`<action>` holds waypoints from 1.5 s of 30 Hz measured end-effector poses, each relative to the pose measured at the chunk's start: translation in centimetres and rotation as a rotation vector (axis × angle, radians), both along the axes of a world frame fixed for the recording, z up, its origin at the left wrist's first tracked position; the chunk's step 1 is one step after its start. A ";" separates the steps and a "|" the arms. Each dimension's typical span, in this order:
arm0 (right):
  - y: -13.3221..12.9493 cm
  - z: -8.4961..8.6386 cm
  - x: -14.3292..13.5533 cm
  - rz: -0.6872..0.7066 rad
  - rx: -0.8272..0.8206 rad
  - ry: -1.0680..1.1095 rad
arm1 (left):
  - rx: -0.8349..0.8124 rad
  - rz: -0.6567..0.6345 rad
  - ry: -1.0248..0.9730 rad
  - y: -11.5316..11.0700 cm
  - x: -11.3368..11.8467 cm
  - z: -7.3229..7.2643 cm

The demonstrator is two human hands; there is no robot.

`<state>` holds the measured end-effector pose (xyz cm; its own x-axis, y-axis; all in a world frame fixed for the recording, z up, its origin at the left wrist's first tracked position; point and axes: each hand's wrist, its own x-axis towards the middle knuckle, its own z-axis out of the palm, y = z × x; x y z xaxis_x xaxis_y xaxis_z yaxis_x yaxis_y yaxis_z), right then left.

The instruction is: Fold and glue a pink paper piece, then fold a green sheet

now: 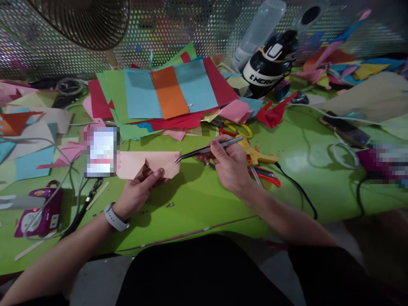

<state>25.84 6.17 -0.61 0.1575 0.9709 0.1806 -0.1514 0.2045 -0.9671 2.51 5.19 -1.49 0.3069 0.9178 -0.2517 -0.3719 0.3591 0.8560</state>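
A folded pale pink paper (pixel 162 163) is pinched between the thumb and fingers of my left hand (pixel 143 187), which holds it from below. My right hand (pixel 229 163) grips dark tweezers (pixel 204 150), pointing left. Their tips are at the paper's upper right corner, beside small pink marks; whether they touch or pinch it I cannot tell. Just beyond my right hand lie a yellow glue gun (pixel 259 157) and yellow-handled scissors (pixel 237 127). Small dark bits (pixel 171 205) rest on the green table (pixel 197 199) below the paper.
Stacked coloured papers (pixel 137 93) lie behind my hands, with a black bottle (pixel 267 63) at their right. A phone (pixel 102 151) and purple box (pixel 41 210) are on the left. Red cutters (pixel 270 176) and a black cable (pixel 299 189) lie right. A fan (pixel 86 21) stands behind.
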 end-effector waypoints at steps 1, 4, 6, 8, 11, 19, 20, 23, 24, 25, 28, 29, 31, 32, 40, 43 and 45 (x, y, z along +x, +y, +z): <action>0.0 0.0 0.0 0.002 -0.003 -0.001 | 0.002 0.002 -0.004 0.0 0.0 -0.1; 0.0 0.0 -0.1 -0.005 -0.013 -0.017 | 0.007 0.010 -0.002 0.0 -0.1 -0.3; 0.0 -0.1 -0.1 -0.015 -0.016 -0.014 | 0.011 0.011 0.008 -0.1 -0.1 -0.3; 0.0 -0.1 -0.1 -0.024 -0.011 -0.007 | 0.012 0.013 0.011 -0.1 -0.1 -0.2; -0.1 0.0 0.0 -0.035 -0.011 -0.012 | -0.002 0.025 0.004 -0.1 0.0 0.0; -0.1 -0.1 0.0 -0.041 0.036 -0.031 | 0.000 0.025 -0.010 0.0 0.0 0.0; 0.0 -0.2 -0.1 -0.040 0.040 -0.040 | 0.002 0.023 -0.006 0.0 0.0 -0.1; 0.2 -0.4 0.0 -0.039 0.046 -0.067 | 0.007 0.018 -0.004 0.0 0.0 -0.1; 0.2 -0.5 0.0 -0.035 0.045 -0.075 | 0.008 0.016 -0.006 0.0 0.0 -0.1; 0.2 -0.6 0.0 -0.031 0.043 -0.081 | 0.011 0.016 -0.013 0.0 0.0 -0.1; 0.1 -0.6 0.1 -0.018 0.038 -0.091 | 0.016 0.017 -0.039 0.0 0.0 0.0; 0.0 -0.6 0.1 -0.014 0.037 -0.087 | 0.016 0.021 -0.047 0.0 0.0 0.0; -0.1 -0.6 0.2 -0.005 0.029 -0.066 | 0.009 0.028 -0.051 0.0 0.0 0.1; -0.1 -0.5 0.2 -0.001 0.023 -0.050 | 0.002 0.030 -0.049 0.0 0.0 0.1; -0.1 -0.2 0.0 -0.005 0.014 0.025 | 0.007 0.024 -0.058 0.0 0.0 0.0; -0.1 -0.3 0.0 0.002 0.003 0.026 | -0.007 0.036 -0.068 0.0 0.0 0.0; -0.1 -0.3 0.0 0.007 0.002 0.028 | -0.012 0.037 -0.072 0.0 0.0 0.0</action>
<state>25.83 6.03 -0.88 0.1562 0.9715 0.1783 -0.1799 0.2055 -0.9620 2.49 5.17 -1.49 0.2904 0.9261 -0.2409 -0.4456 0.3537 0.8224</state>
